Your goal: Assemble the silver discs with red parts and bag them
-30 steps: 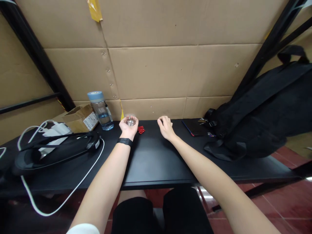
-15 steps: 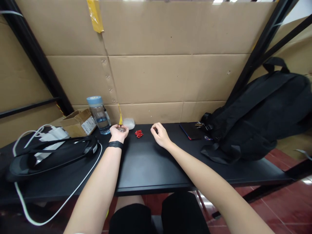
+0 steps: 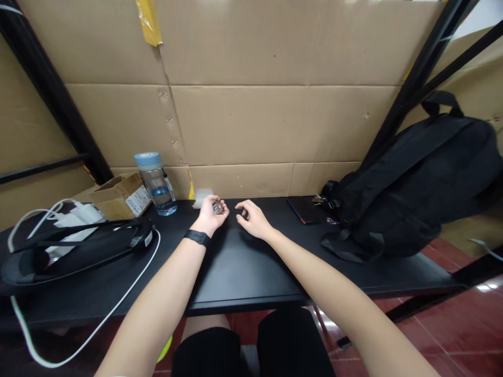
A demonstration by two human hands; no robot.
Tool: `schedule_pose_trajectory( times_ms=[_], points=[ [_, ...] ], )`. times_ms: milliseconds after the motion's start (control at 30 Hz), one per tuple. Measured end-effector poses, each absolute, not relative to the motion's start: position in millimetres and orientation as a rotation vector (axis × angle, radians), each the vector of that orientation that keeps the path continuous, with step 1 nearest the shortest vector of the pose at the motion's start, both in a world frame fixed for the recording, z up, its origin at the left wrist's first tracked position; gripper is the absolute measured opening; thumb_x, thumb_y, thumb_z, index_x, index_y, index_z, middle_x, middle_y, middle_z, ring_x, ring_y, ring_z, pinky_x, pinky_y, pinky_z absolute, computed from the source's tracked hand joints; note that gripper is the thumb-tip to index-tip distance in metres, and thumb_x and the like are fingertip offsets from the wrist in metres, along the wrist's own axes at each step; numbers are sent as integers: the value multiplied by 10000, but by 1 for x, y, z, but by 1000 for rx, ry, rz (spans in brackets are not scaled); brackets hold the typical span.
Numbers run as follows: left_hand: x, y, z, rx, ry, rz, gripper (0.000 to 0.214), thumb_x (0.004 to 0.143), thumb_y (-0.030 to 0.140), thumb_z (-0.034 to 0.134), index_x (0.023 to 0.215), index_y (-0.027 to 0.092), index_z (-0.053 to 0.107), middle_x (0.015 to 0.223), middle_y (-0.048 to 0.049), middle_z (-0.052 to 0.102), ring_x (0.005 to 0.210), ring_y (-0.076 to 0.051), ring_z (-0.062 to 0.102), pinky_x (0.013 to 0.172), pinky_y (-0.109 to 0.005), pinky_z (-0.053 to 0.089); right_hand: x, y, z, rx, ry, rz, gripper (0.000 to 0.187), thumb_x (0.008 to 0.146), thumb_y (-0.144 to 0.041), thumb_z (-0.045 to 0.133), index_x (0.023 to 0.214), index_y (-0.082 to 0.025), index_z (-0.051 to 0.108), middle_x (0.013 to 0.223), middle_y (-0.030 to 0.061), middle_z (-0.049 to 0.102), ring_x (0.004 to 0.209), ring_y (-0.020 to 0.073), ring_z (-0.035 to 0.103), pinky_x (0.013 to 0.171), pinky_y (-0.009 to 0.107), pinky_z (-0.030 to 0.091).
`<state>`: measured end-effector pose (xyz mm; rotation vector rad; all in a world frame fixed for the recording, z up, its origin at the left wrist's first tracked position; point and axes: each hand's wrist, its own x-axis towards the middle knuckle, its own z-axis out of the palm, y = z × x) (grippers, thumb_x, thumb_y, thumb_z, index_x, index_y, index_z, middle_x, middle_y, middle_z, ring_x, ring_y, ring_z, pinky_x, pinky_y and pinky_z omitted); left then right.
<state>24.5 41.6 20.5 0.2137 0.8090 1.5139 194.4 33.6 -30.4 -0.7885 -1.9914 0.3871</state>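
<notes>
My left hand [image 3: 209, 213] rests on the black table [image 3: 243, 262] near the back wall. Its fingers are curled around a small shiny round object [image 3: 217, 208]. A black band sits on that wrist. My right hand [image 3: 252, 219] lies just to the right, a few centimetres away. Its fingers are curled and the thumb and forefinger are pinched together; whether anything is between them I cannot make out. Behind my left hand, against the cardboard, lies a small clear plastic container [image 3: 203, 196]. The red pieces seen earlier are hidden.
A water bottle with a blue cap [image 3: 155, 183] and an open cardboard box [image 3: 118, 196] stand at the back left. A black headset with a white cable [image 3: 74, 246] lies left. A dark flat case [image 3: 308, 209] and a black backpack [image 3: 412, 183] fill the right side.
My left hand moved right with the shiny object, toward the right hand. My right hand shifted slightly left, and the red pieces are now covered. The camera tilted a little.
</notes>
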Motion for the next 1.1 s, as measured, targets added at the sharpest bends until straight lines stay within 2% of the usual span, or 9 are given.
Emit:
schedule_pose_trajectory(
  times_ms=[100, 233, 333, 467, 567, 667, 867, 1000, 1100],
  points=[
    [54, 31, 17, 266, 794, 1399, 100, 748, 117, 550, 668, 171, 523, 581, -15, 533, 492, -126, 533, 472, -228, 469, 196, 32, -28, -736, -2034, 391, 429, 785, -153, 623, 1210, -205, 609, 1144, 78, 609, 857, 167, 599, 812, 320, 528],
    [82, 15, 12, 311, 785, 1355, 136, 836, 177, 506, 711, 163, 559, 597, -19, 549, 520, -137, 566, 527, -247, 518, 211, 33, -15, -704, -2172, 258, 478, 723, -126, 662, 1192, -217, 677, 1337, 103, 568, 1153, 258, 562, 1038, 438, 457],
    [92, 6, 10, 354, 754, 1291, 203, 908, 270, 462, 798, 159, 592, 670, -50, 605, 584, -173, 619, 558, -283, 545, 228, 36, -3, -660, -2371, 317, 531, 719, -149, 713, 1241, -242, 686, 1353, 85, 589, 1203, 272, 553, 1083, 460, 421],
    [96, -1, 11, 368, 720, 1216, 318, 966, 374, 397, 846, 153, 593, 725, -89, 624, 674, -224, 664, 552, -307, 546, 239, 37, 5, -623, -2434, 507, 525, 818, -314, 747, 1324, -208, 653, 1268, 103, 652, 1131, 241, 625, 996, 376, 480],
    [95, -2, 10, 369, 740, 1205, 342, 986, 403, 371, 877, 160, 586, 745, -94, 623, 685, -225, 660, 551, -307, 547, 239, 36, 8, -641, -2432, 596, 503, 853, -359, 736, 1333, -230, 656, 1220, 82, 707, 1078, 222, 667, 925, 315, 497],
    [94, -3, 10, 385, 746, 1185, 373, 992, 444, 351, 938, 163, 589, 763, -102, 617, 699, -234, 658, 569, -328, 564, 239, 34, 12, -711, -2438, 638, 525, 827, -356, 766, 1335, -278, 661, 1189, 42, 739, 1012, 205, 694, 879, 279, 490],
    [96, -5, 8, 517, 706, 1063, 385, 968, 445, 389, 1108, 145, 585, 925, -149, 651, 824, -277, 698, 702, -392, 605, 247, 32, 20, -828, -2482, 597, 406, 790, -285, 764, 1196, -264, 758, 789, -29, 737, 706, 134, 637, 671, 222, 427],
    [97, -5, 7, 643, 780, 928, 376, 939, 412, 451, 1208, 172, 560, 987, -149, 694, 845, -284, 724, 756, -416, 589, 258, 38, 20, -946, -2437, 600, 391, 736, -274, 774, 1126, -244, 791, 749, -30, 726, 671, 121, 608, 624, 210, 410],
    [97, -4, 7, 704, 859, 909, 479, 923, 431, 500, 1340, 200, 461, 1048, -178, 713, 908, -306, 741, 784, -411, 565, 268, 46, 17, -1042, -2377, 559, 376, 709, -211, 744, 1079, -210, 805, 748, -20, 735, 665, 116, 612, 615, 204, 418]
  ],
)
